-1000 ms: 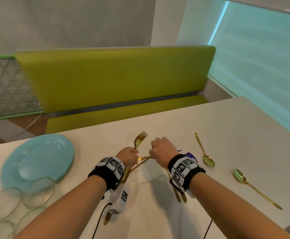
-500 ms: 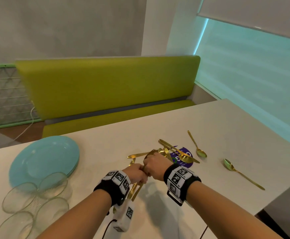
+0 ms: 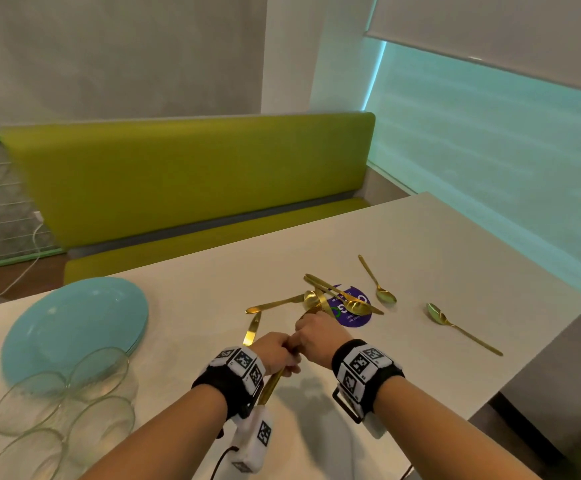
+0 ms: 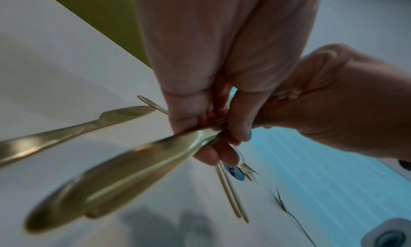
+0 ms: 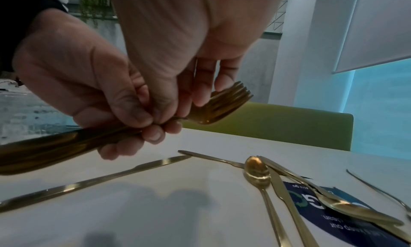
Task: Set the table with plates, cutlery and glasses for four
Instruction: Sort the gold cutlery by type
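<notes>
Gripping a bundle of gold forks (image 5: 222,105) above the bench (image 3: 420,244), fingers of left hand (image 3: 275,351) and right hand (image 3: 316,336) curled round the handles. Four glasses (image 3: 64,403) beside stacked blue plates (image 3: 74,323) at the left edge; two spoons (image 3: 379,282) apart on open bench toward the right edge.

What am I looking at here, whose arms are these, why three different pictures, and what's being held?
No machine: these are a person's two bare hands, with cameras strapped on. The wide picture comes from a head camera looking down; the two close-ups come from cameras on each wrist, looking along the fingers.

The left hand has gold forks in its grip, and the right hand pinches them at the same spot.

On the white table lie a stack of blue plates, clear glasses, loose gold knives and spoons over a purple sticker, and two separate spoons to the right.
</notes>
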